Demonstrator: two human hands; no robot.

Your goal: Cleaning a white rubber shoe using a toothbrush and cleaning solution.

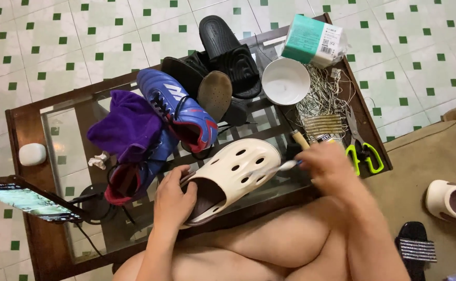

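The left hand (173, 200) gripped the cream perforated rubber clog (233, 174) by its heel opening. The right hand (329, 166) pinched a blurred toothbrush (277, 167), bristles at the clog's toe end; the clog's long axis ran between both hands.

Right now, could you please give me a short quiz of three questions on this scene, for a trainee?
1. True or false: the left hand holds the cream clog at its heel opening.
2. What does the right hand hold against the clog?
A. green-handled scissors
B. a toothbrush
C. a wire brush
3. Fill in: the white bowl stands on the glass table, just below the teal ____.

Key
1. True.
2. B. The toothbrush has its head on the clog; the green-handled scissors and the wire brush lie on the table.
3. Box: the teal box.
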